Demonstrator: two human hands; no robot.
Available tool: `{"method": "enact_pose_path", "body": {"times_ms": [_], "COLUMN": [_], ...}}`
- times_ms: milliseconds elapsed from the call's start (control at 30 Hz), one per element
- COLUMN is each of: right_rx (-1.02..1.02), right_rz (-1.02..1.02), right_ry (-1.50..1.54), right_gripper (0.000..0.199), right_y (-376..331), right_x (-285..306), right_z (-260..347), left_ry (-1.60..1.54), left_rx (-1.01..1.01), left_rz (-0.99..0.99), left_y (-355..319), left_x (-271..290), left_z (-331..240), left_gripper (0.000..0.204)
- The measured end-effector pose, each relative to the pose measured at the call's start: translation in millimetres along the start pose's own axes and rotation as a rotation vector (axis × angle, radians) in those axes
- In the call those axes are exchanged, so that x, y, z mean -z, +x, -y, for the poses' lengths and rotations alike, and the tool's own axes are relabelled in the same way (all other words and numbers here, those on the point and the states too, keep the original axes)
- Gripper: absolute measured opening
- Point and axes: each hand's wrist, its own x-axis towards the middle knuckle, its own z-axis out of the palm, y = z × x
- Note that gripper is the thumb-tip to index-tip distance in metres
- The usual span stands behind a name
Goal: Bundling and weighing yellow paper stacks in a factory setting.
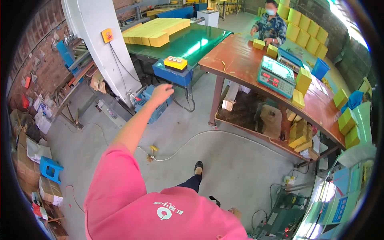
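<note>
My left arm reaches forward past a blue motor (147, 105). At its end my left hand (162, 94) hangs in the air with loosely bent fingers, and I see nothing in it. Nearest ahead of it is a yellow box with several push buttons (175, 63), mounted on a blue housing (172, 75) at the corner of a green conveyor belt (186, 47). My right hand (235, 212) shows only in part beside my pink shirt, low in the view; its grip is hidden.
Yellow blocks (158, 32) lie on the belt. A red-brown table (236, 52) bears a scale (276, 76) and yellow packs; a masked person (271, 26) works behind it. A white cable (192, 138) crosses the floor. A blue stool (51, 169) and cartons stand left.
</note>
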Motion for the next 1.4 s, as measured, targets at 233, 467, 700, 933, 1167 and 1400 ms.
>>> {"method": "enact_pose_path", "body": {"times_ms": [233, 467, 700, 933, 1167, 1400], "right_rx": [0.274, 0.19, 0.748, 1.368, 1.569, 1.57], "right_rz": [0.161, 0.225, 0.696, 0.875, 0.782, 0.696], "right_ry": [-0.907, -0.545, -0.432, -0.55, -0.679, -0.612], "right_gripper": [0.032, 0.032, 0.045, 0.052, 0.038, 0.034], "right_y": [93, 194, 259, 247, 266, 265], "right_x": [-45, -135, -298, -480, -516, -521], "right_z": [50, 203, 583, 765, 782, 778], "left_ry": [0.298, 0.387, 0.419, 0.414, 0.42, 0.429], "left_rx": [-0.034, 0.017, 0.073, 0.217, 0.44, 0.411], "left_rz": [-0.085, -0.065, -0.072, -0.143, -0.067, 0.093], "left_y": [180, 231, 229, 217, 230, 238], "left_x": [-75, -105, -100, -110, -104, -95], "left_z": [24, 79, 61, 50, 35, 46], "left_gripper": [0.04, 0.043, 0.044, 0.047, 0.045, 0.045]}}
